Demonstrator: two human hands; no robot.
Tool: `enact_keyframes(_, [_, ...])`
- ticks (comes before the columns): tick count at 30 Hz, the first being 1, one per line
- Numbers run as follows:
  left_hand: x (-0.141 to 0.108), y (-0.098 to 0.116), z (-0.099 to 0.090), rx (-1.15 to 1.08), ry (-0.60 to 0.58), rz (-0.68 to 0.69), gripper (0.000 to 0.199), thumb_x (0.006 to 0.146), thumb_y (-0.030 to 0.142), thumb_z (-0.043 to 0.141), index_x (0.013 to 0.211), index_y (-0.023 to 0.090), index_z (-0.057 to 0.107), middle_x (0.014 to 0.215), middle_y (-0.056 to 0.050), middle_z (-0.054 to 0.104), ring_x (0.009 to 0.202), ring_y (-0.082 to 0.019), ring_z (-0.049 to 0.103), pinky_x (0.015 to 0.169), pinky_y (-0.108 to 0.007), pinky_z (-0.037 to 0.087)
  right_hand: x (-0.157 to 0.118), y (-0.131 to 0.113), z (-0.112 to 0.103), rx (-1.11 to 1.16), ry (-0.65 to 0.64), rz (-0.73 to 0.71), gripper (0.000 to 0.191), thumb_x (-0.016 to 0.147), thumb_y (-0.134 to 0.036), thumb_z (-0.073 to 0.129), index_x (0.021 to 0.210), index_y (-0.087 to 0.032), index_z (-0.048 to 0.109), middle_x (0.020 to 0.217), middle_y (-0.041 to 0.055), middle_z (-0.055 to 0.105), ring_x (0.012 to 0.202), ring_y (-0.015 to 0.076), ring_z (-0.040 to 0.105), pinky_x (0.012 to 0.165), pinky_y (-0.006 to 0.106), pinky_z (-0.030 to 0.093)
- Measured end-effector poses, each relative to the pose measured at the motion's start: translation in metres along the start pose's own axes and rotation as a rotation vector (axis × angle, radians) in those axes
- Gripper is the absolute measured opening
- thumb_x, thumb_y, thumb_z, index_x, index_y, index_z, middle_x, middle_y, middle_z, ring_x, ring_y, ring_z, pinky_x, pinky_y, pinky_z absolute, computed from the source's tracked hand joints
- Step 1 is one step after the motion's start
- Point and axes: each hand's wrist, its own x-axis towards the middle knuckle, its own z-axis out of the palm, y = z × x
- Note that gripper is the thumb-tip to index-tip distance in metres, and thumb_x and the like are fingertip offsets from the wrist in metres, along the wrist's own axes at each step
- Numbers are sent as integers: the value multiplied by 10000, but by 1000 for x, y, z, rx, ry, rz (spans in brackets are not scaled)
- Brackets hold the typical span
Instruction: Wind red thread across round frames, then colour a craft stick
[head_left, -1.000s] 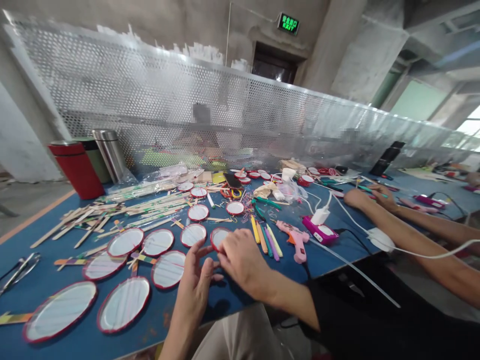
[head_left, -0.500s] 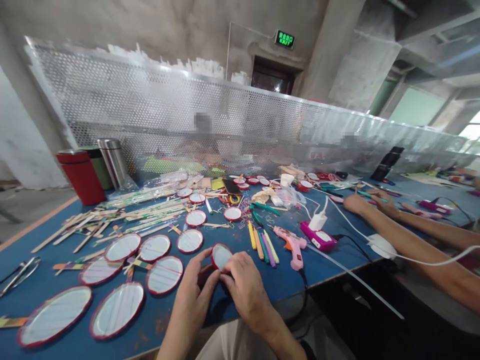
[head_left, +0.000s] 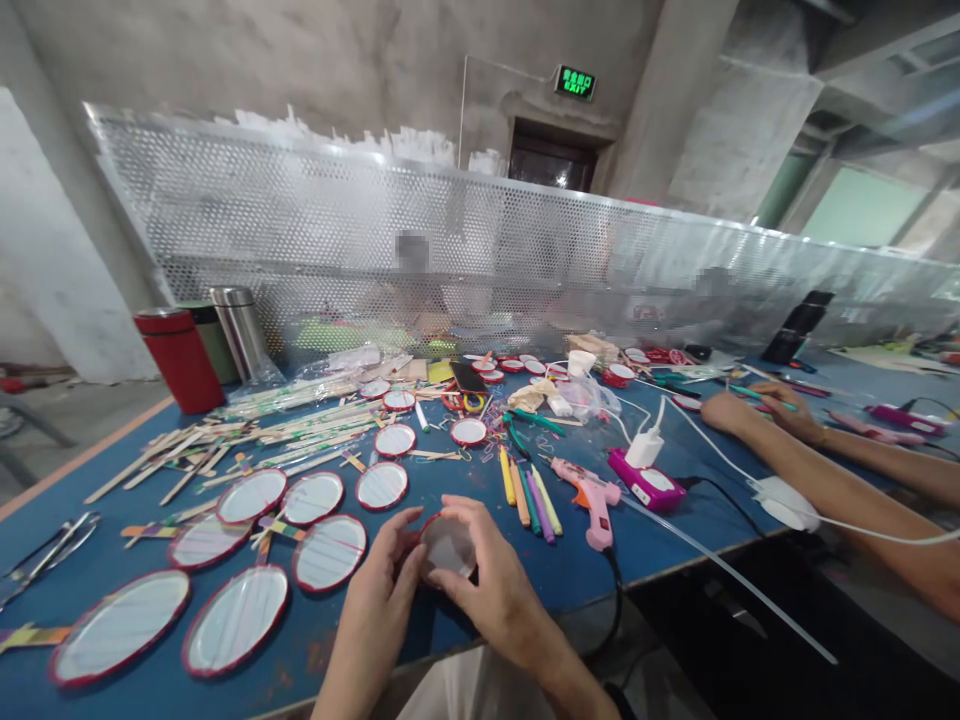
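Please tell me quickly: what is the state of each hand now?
Left hand: curled at the left edge of the red-rimmed disc; grip cannot be told.
Right hand: closed on the same disc, holding it.

My remote feed reads moderately lit, greyish. Above the perforated panel, the exit sign glows green; paler brightness shows above the panel's right end. Sheen hazes the panel's face. In front of it, red-rimmed discs carry streaky reflections. I note wide-angle stretch toward the borders, two pixelated patches over the panel.
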Motion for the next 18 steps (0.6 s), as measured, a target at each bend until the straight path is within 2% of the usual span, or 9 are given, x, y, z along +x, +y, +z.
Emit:
enact_keyframes(1, [0,0,0,9,2,3,431,794,420,525,1152,180,527,938,-73,697,893,-228,666,791,-349,533,0,1,0,32,6,33,558,766,-131,670,1273,-213,451,1314,79,535,1207,195,505,1007,309,406])
enact_keyframes(3, [0,0,-1,30,14,18,420,798,411,522,1148,179,533,941,-73,698,897,-224,665,792,-341,530,0,0,-1,77,21,98,463,822,-172,613,1263,-209,478,1233,63,600,1133,182,558,966,283,425])
enact_keyframes(5, [-1,1,-2,51,18,27,408,804,406,513,1139,176,540,945,-76,700,890,-220,665,775,-330,533,1,-1,-4,111,31,144,284,892,-224,528,1174,-203,556,1119,50,659,1018,167,610,880,252,455])
enact_keyframes(7, [-2,3,-2,82,26,32,402,814,406,496,1132,164,546,922,-77,700,837,-211,666,731,-314,536,2,-3,-6,136,24,178,212,924,-270,481,1073,-196,613,977,34,693,871,150,634,761,222,468])
enact_keyframes(11, [-5,8,0,196,9,78,362,831,389,480,1088,158,588,840,-58,704,715,-188,653,634,-271,516,2,-4,-7,150,2,238,233,924,-327,480,977,-178,652,797,14,681,681,128,586,599,200,427])
enact_keyframes(15, [-8,10,4,286,-117,141,288,874,347,442,1030,214,644,951,-34,734,838,-173,676,722,-227,496,0,-4,-7,154,32,249,272,918,-367,475,926,-168,659,720,6,635,616,117,531,551,197,396])
enact_keyframes(18, [-10,11,5,322,-152,153,316,891,345,422,1081,229,645,1022,-32,731,878,-168,677,741,-213,475,-2,-4,-8,213,73,254,288,902,-396,490,890,-160,654,741,18,637,639,126,546,562,196,418])
